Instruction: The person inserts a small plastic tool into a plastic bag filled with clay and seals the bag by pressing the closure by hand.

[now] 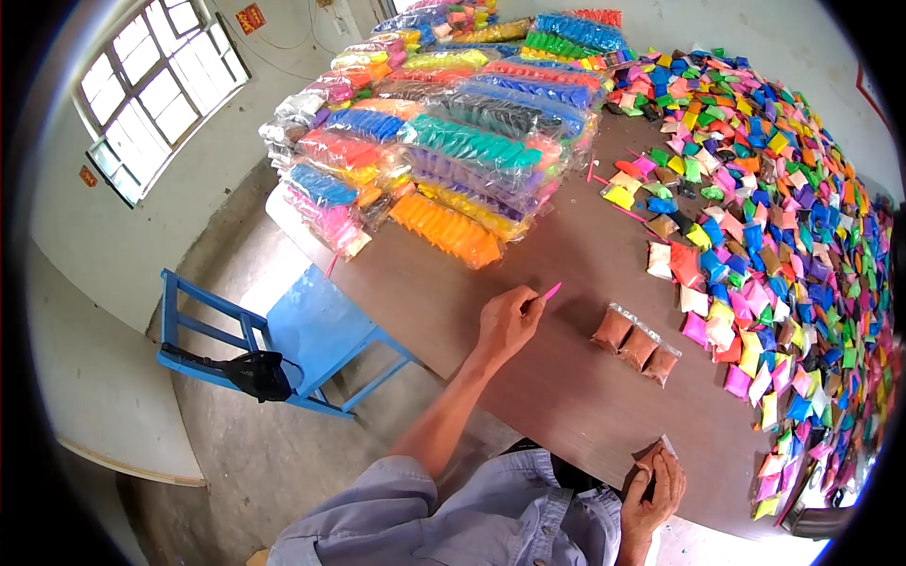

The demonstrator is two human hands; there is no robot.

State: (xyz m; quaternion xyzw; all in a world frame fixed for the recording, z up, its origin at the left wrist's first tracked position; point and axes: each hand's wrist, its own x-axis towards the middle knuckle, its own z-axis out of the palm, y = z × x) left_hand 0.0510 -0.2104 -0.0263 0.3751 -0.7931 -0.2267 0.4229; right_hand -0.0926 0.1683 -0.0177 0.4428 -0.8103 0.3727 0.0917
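My left hand (511, 323) is closed above the brown table, its fingers pinching a small pink pointed tool (553, 291) whose tip sticks out to the right. Near the table's front edge, my right hand (658, 491) is wrapped round a small brown packet (649, 457) with a clear edge. Between and beyond the hands lies a short row of joined brown packets (637, 345), flat on the table and touched by neither hand.
Long clear bags of coloured packets (472, 141) are stacked at the table's far left. A big heap of loose coloured packets (755, 236) covers the right side. A blue chair (316, 325) with a black bag (260, 375) on it stands left of the table (415, 307).
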